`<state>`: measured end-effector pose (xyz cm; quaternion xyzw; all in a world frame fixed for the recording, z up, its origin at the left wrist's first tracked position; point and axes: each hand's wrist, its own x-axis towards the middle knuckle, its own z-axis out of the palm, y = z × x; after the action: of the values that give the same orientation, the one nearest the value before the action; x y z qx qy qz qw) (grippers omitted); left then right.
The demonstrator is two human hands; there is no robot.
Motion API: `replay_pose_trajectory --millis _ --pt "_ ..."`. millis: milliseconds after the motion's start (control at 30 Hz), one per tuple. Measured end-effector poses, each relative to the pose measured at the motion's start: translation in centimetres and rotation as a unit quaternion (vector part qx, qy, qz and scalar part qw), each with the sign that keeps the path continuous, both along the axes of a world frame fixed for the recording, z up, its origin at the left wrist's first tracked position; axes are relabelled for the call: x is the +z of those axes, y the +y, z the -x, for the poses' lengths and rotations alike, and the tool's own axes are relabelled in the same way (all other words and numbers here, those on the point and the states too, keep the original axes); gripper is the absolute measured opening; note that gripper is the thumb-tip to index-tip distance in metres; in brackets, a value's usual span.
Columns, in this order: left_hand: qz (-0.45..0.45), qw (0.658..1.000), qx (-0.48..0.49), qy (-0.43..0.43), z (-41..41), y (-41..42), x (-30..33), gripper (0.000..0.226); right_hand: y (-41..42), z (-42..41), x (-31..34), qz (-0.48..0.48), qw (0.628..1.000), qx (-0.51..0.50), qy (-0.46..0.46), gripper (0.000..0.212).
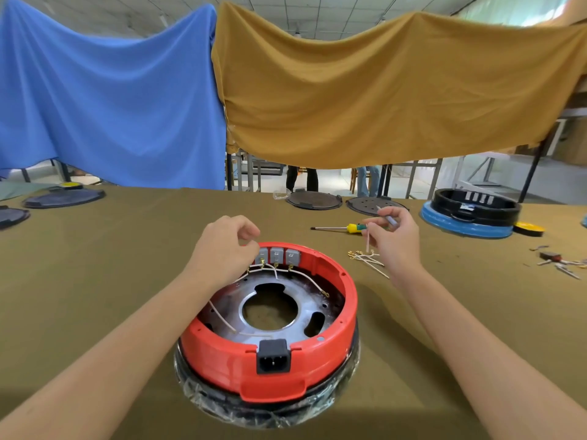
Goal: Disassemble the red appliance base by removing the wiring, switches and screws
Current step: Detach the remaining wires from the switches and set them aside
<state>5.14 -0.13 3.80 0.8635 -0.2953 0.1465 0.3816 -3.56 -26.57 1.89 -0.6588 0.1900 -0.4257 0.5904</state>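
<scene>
A: Where's the red appliance base (270, 360)?

B: Low centre on the olive-covered table (127, 281), sitting on a black ring wrapped in clear plastic. Its black power socket (273, 357) is at six o'clock on the rim, facing the wearer. Three grey switches (279, 256) line the inner wall at twelve o'clock, and white wires (286, 273) with brass terminals run from them over the metal plate (270, 309) inside.

A: And the hands?

B: The left hand (227, 249) is over the rim at about eleven o'clock, fingers curled in at the leftmost switch. Whether it's actually pinching a wire or terminal there, I can't tell. The right hand (392, 241) is off the base at two o'clock, pinching a short white wire (367, 241) that hangs down, with a slim grey tool (389, 217) clamped between its fingers.

A: What's near it?

B: A small pile of loose wires (365, 258) lies just under that hand. A yellow-and-green screwdriver (341, 228) lies just past it, at one o'clock from the base. Farther at two o'clock sits a blue-and-black base (467, 222), with dark round plates (314, 200) at twelve and ten. Blue (108, 96) and mustard cloths (381, 100) hang behind.
</scene>
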Motion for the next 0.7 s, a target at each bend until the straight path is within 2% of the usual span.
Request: replay_pose_trajectory --millis 167,367,467,533,633,700 --pt "-0.026 0.999 0.025 0.031 -0.3 0.1 -0.1 0.019 -1.9 1.1 -2.2 0.119 0.983 0.002 0.138 0.026" --pt "-0.047 0.997 0.030 0.055 0.2 0.1 0.4 0.020 -2.2 1.2 -2.6 0.223 0.956 -0.013 0.192 0.024" --pt "-0.055 0.996 0.003 0.075 0.4 0.4 0.8 0.018 -2.4 1.5 -2.5 0.186 0.970 -0.034 0.154 0.016" --pt "-0.100 0.989 -0.059 0.094 0.3 0.9 1.4 0.020 -2.2 1.7 -2.3 0.155 0.981 -0.030 0.116 0.012" --pt "-0.134 0.969 -0.139 0.156 0.0 2.0 2.4 0.034 -1.3 1.9 -1.9 0.091 0.994 0.011 0.058 0.007" --pt "-0.140 0.970 -0.124 0.156 0.0 2.5 2.2 0.038 -0.7 2.0 -1.5 0.050 0.997 0.058 0.016 0.011"
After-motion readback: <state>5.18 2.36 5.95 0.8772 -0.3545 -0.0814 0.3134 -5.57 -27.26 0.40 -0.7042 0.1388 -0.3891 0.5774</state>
